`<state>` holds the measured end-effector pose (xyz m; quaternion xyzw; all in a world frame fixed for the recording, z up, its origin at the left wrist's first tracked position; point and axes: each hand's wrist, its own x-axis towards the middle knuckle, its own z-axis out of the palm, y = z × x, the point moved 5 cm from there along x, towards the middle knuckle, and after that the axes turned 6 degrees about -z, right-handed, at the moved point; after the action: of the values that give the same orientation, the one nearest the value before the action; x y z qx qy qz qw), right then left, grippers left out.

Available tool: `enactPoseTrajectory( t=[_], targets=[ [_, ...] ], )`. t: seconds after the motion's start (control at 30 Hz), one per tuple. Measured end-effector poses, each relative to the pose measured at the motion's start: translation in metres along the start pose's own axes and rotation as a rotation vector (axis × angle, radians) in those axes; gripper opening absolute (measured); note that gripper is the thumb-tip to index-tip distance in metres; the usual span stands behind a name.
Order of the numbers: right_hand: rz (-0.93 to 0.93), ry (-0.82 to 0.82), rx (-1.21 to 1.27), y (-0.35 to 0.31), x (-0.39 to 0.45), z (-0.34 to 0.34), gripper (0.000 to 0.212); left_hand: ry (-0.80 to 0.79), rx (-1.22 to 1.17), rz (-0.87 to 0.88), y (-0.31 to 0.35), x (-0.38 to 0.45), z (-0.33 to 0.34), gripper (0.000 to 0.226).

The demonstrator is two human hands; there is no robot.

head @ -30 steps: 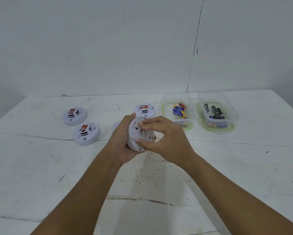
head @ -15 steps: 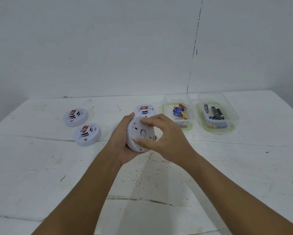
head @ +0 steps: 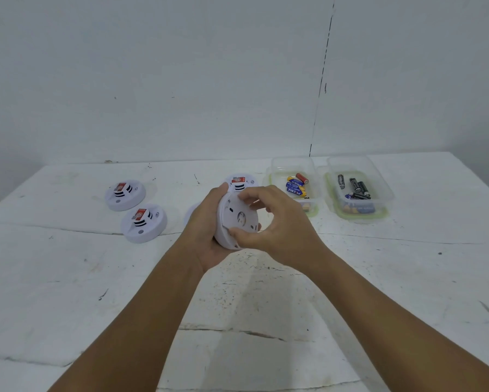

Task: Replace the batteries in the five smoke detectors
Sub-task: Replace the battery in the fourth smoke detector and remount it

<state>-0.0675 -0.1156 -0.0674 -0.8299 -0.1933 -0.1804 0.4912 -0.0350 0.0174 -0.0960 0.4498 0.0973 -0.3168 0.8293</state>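
**Fig.: Detector held back-side up, two battery tubs behind**

R. hand: thumb and fingertips curled onto the rim of the held smoke detector, pinching its back plate. L. hand: cups the detector from the left, fingers hidden behind it, thumb at the top edge. Detector tilted, raised above the white table.

Containers, 2 clear tubs, side by side at rear right:
- left tub: blue/yellow cells plus 1 red-tipped cell; exact no. unclear.
- right tub: black cells over blue ones; no. unclear.

Detectors on table: 3 plainly seen, far-left detector, near-left detector, rear detector; a 4th white edge peeks behind the l. hand.
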Motion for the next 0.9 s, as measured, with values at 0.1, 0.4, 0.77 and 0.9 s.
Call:
enactPoseTrajectory(
  t=[0.1,0.4,0.77,0.9],
  targets=[
    [-0.056,-0.003,-0.048,-0.005,-0.001,0.000,0.056,-0.032,-0.017,-0.019,0.000,-0.002,0.001,0.054],
    [-0.122,-0.068,-0.079,-0.013,0.003,-0.002,0.057,-0.118,-0.082,-0.105,-0.004,-0.001,-0.002,0.057],
    [0.012,-0.008,-0.051,-0.001,0.003,0.002,0.055,-0.013,0.038,-0.045,-0.002,0.004,-0.010,0.054],
    [-0.060,0.033,-0.073,-0.009,0.001,0.004,0.056,-0.073,-0.015,-0.045,0.002,-0.001,-0.002,0.051]
  ],
)
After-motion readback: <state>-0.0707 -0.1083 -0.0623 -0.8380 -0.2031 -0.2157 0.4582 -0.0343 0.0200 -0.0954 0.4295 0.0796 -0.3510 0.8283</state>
